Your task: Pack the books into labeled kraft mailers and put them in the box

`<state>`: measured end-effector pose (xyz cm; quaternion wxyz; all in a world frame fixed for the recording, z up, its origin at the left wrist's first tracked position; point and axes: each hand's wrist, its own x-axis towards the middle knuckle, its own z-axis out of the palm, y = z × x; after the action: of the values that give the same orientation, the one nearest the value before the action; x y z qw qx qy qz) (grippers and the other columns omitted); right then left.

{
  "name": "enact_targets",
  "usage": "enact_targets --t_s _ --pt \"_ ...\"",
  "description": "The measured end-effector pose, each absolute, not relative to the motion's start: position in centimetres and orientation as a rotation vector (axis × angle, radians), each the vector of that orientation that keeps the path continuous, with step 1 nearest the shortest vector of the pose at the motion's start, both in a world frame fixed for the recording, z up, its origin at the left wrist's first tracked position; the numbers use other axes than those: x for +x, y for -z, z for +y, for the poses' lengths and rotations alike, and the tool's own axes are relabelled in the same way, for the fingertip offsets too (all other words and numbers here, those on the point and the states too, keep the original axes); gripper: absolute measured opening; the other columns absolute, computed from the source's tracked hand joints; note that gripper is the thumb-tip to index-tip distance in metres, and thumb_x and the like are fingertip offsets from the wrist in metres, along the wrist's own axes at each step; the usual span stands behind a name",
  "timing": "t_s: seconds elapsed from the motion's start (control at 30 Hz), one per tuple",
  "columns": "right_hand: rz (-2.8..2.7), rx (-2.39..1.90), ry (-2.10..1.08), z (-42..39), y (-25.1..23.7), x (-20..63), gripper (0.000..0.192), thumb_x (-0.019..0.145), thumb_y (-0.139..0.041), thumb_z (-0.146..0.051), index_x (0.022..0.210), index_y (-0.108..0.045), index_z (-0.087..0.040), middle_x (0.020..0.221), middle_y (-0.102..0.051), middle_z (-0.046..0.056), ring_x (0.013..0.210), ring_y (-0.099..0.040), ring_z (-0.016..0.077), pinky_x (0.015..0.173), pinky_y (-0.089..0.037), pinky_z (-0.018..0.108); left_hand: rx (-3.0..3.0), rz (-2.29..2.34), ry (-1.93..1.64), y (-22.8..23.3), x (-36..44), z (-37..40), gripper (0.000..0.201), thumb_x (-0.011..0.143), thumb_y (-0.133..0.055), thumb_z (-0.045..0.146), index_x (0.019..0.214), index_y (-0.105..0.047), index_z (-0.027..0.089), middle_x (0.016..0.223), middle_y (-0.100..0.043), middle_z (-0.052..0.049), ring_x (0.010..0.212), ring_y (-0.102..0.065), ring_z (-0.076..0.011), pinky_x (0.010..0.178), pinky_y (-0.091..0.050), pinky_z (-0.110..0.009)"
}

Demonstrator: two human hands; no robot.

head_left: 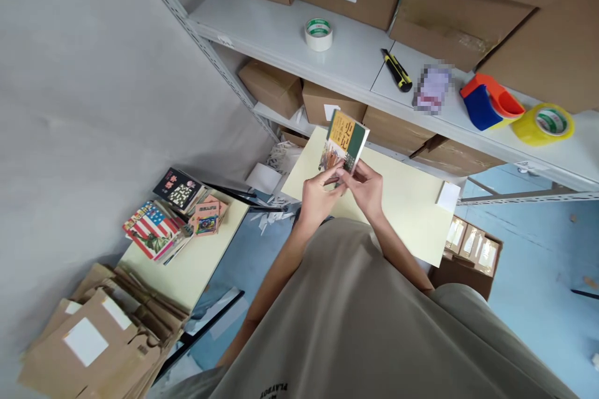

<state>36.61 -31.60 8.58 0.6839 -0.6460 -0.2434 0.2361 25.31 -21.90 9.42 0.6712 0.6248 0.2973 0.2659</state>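
A small book [342, 137] with a yellow and green cover is held up over the pale yellow table [397, 199], its cover tilted toward me. My left hand [320, 195] grips its lower left edge, fingers bent at the bottom of the cover. On the lower right, my right hand [366, 189] pinches the same book with the thumb in front. Both hands meet at the book's bottom edge, where the fingers partly hide it.
Above the table, a grey shelf [276, 25] carries cartons, white tape [319, 35], a utility knife [397, 70], a tape dispenser [491, 101] and yellow tape [543, 124]. Book stacks [154, 230] and flattened cardboard [93, 336] occupy the left table. A white pad [448, 196] lies at right.
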Motion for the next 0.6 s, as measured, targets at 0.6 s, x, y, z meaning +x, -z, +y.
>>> enact_targets --t_s 0.6 --pt "-0.463 -1.352 -0.725 -32.4 -7.9 40.8 0.066 0.083 -0.098 -0.081 0.117 -0.095 -0.025 0.108 -0.093 0.005 0.101 -0.087 0.0294 0.091 -0.074 0.042 1.235 0.78 -0.55 -8.4 22.9 -16.6 0.076 0.068 -0.106 0.082 0.111 -0.096 0.02 0.11 -0.093 -0.013 0.112 -0.087 -0.037 0.1 -0.071 -0.048"
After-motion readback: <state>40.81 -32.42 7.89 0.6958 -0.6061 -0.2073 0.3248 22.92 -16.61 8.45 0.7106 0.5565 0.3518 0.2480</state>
